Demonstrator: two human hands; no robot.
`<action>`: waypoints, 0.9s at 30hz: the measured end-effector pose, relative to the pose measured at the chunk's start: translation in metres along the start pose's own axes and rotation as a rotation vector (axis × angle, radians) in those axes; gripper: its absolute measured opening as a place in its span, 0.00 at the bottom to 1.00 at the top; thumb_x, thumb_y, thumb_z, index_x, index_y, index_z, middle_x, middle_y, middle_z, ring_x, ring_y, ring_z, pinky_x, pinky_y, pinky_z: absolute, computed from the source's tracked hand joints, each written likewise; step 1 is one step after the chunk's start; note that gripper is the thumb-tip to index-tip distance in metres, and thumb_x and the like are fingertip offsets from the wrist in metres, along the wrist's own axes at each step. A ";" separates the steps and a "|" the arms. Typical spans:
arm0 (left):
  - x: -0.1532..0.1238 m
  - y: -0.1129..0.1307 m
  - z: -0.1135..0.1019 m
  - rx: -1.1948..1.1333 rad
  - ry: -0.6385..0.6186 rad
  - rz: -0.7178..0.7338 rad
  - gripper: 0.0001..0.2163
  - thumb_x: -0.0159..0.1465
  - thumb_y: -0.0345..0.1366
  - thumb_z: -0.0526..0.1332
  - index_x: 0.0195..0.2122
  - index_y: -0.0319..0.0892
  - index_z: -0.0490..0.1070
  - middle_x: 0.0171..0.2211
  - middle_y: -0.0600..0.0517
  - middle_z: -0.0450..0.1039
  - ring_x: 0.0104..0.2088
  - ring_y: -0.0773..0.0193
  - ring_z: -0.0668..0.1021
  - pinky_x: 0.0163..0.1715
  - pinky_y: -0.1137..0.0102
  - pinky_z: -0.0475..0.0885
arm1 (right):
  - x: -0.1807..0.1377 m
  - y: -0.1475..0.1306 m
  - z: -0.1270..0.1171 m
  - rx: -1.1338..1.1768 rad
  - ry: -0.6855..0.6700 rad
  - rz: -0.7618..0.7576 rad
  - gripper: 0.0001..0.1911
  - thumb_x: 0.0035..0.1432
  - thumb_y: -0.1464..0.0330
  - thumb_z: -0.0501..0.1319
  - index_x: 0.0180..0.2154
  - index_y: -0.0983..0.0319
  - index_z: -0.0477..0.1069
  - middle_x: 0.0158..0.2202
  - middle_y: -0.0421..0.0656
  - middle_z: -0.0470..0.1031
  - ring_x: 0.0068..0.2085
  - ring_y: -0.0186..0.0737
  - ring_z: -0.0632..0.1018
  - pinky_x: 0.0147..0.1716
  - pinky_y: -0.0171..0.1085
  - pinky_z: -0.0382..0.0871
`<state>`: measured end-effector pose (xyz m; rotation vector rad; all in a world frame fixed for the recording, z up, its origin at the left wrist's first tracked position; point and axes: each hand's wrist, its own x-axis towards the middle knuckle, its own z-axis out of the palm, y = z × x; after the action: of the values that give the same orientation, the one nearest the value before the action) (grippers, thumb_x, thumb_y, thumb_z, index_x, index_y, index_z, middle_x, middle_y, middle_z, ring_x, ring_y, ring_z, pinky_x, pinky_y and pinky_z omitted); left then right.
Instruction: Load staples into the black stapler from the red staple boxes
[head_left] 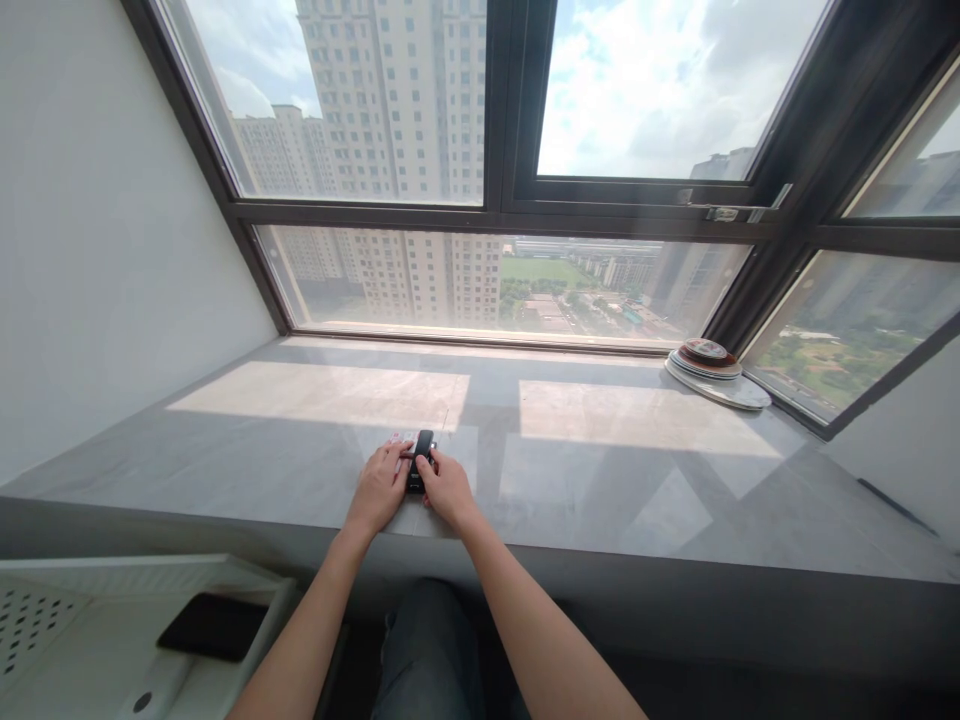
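Observation:
A small black device (421,460) lies on the grey stone window sill (285,450), near its front edge. My left hand (379,488) rests at the device's left side with its fingers curled against it. My right hand (448,488) is at the right side, fingers pinched on the device. Both hands hold it between them, flat on the sill. Something small and pale shows under the left fingertips; I cannot make out what it is.
A stack of round plates (714,370) sits at the sill's far right corner by the window frame (510,205). A white perforated tray (90,640) with a black phone (214,626) on it stands low at the left. White wall on the left.

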<state>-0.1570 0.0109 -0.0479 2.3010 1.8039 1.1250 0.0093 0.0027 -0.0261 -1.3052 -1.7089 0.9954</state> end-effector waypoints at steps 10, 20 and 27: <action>-0.001 0.000 -0.003 -0.032 0.010 0.013 0.18 0.72 0.37 0.48 0.61 0.48 0.66 0.61 0.47 0.67 0.64 0.55 0.66 0.64 0.54 0.61 | -0.007 -0.008 -0.005 0.041 0.043 0.039 0.22 0.72 0.56 0.48 0.58 0.59 0.68 0.26 0.38 0.75 0.25 0.38 0.75 0.31 0.35 0.69; -0.003 -0.011 -0.001 -0.025 0.153 -0.159 0.19 0.73 0.41 0.45 0.58 0.42 0.67 0.56 0.44 0.70 0.58 0.53 0.71 0.62 0.56 0.63 | -0.052 0.026 -0.079 0.071 0.185 0.051 0.26 0.64 0.62 0.54 0.61 0.62 0.67 0.30 0.38 0.72 0.30 0.38 0.74 0.32 0.35 0.71; -0.002 -0.020 0.006 0.004 0.161 -0.222 0.20 0.72 0.44 0.45 0.55 0.41 0.69 0.54 0.43 0.72 0.56 0.52 0.72 0.61 0.55 0.64 | -0.090 0.086 -0.186 -0.274 0.365 -0.006 0.26 0.65 0.60 0.51 0.59 0.63 0.69 0.44 0.47 0.75 0.43 0.44 0.77 0.47 0.43 0.73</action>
<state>-0.1701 0.0188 -0.0617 1.9993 2.0558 1.2998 0.2275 -0.0449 -0.0365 -1.5460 -1.5977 0.4884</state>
